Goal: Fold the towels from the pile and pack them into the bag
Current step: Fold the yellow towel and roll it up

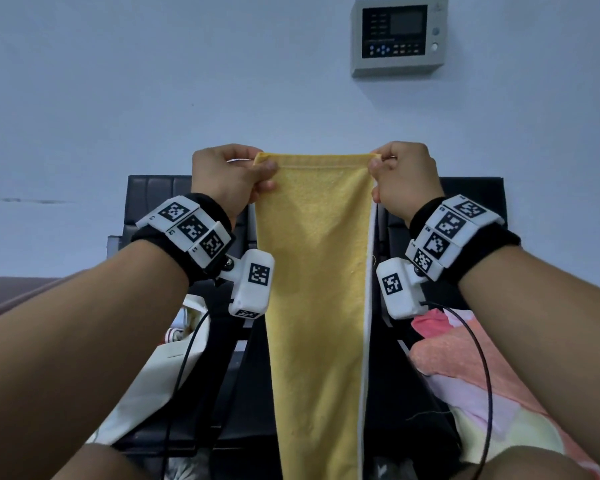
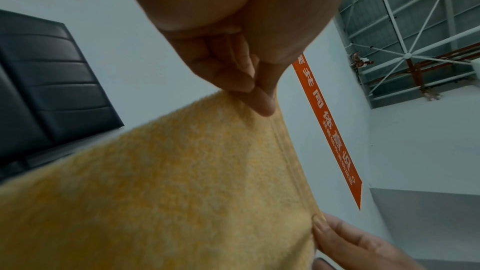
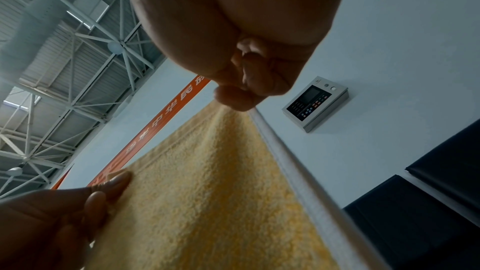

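Note:
A yellow towel [image 1: 317, 289] with a white stripe down its right edge hangs lengthwise in front of me, stretched flat at the top. My left hand [image 1: 262, 169] pinches its upper left corner and my right hand [image 1: 378, 162] pinches its upper right corner, both raised at the same height. In the left wrist view the thumb and fingers [image 2: 262, 102] pinch the yellow towel [image 2: 168, 182]. In the right wrist view the fingertips [image 3: 233, 98] pinch the towel [image 3: 221, 192] at its white-striped edge. A white cloth bag [image 1: 153, 375] lies low on the left. The towel's lower end is out of view.
A pile of pink and pale towels [image 1: 471, 375] lies at the lower right. Black padded chairs [image 1: 153, 202] stand behind the towel against a pale wall. A grey control panel [image 1: 399, 34] hangs on the wall above. Black cables [image 1: 482, 358] trail from the wrist cameras.

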A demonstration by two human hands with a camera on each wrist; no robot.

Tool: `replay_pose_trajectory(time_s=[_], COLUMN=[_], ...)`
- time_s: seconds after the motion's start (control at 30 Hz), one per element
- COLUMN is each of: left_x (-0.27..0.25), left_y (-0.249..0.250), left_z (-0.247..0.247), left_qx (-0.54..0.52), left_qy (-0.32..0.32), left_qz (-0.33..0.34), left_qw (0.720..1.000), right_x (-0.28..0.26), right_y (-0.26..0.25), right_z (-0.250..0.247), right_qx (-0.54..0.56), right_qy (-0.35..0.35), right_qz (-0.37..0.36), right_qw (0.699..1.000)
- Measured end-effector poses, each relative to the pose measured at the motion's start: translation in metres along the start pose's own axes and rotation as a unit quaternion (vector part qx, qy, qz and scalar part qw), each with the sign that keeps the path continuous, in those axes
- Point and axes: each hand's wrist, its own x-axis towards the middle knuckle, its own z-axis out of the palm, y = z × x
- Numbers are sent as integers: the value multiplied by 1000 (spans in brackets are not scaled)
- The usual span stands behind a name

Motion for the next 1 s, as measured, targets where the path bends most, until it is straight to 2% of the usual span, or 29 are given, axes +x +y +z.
replay_pose_trajectory(time_s=[0.17,0.47,0.6,0.83,1.0], left_x=[8,24,34,71,102], left_y=[-13,-23,-26,-41,-77], left_z=[2,8,11,25,36], left_qx=[36,45,95,81,71], left_qy=[-2,-55,-58,-67,-73], left_qz=[6,-2,4,9,1], left_qw=[999,998,994,994,995], right_x=[2,14,22,50,74], right_y=[11,24,26,36,67], right_z=[8,19,24,38,66], right_qx=[-9,-10,-2,60,105], right_qy=[-9,-17,-22,-37,-48], right_qz=[4,8,17,47,64], right_qw=[1000,1000,1000,996,991])
